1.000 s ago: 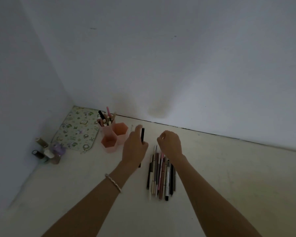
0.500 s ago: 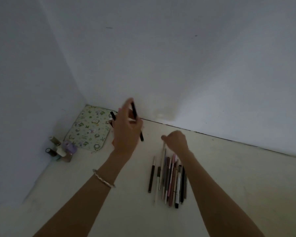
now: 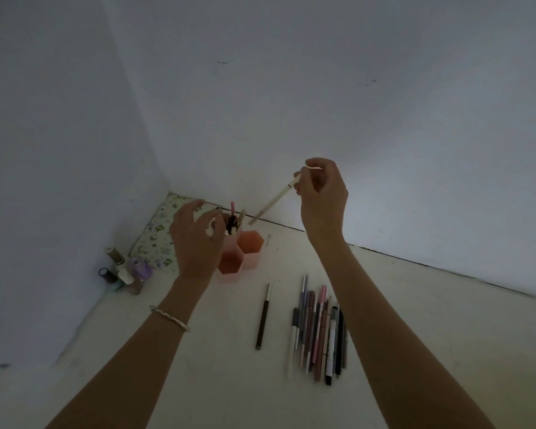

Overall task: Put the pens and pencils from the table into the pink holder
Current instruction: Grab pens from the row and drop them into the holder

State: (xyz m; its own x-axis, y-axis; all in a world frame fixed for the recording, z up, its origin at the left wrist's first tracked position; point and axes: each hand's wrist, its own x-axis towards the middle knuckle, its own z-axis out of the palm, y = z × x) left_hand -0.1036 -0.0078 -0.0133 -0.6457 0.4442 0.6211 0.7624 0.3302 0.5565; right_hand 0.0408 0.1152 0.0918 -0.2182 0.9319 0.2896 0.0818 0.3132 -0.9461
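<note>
I see my right hand (image 3: 321,196) raised above the counter (image 3: 415,305), thumb and fingertips pinching the upper end of a cream pen (image 3: 274,201). The pen slants down and to the left from that hand, and its lower tip hangs just beside the pens standing in the pink holder (image 3: 252,257), above its rim and not inside it.

My left hand (image 3: 197,239) hovers at the holder's left side, in front of the back compartment. Its fingers are spread and loosely curved, and I can make out nothing held in them. A pale bracelet (image 3: 171,317) sits on that wrist.

The holder stands near the corner of the walls. It is made of joined hexagonal cups; the back cup carries a few upright pens (image 3: 233,219), and the two cups facing me look bare inside.

On the counter nearer me, one dark pen (image 3: 263,317) lies alone. To its right is a tight row of pens and pencils (image 3: 319,329), below my right forearm. Small bottles (image 3: 121,270) and a floral pad (image 3: 155,239) sit at the left wall.
</note>
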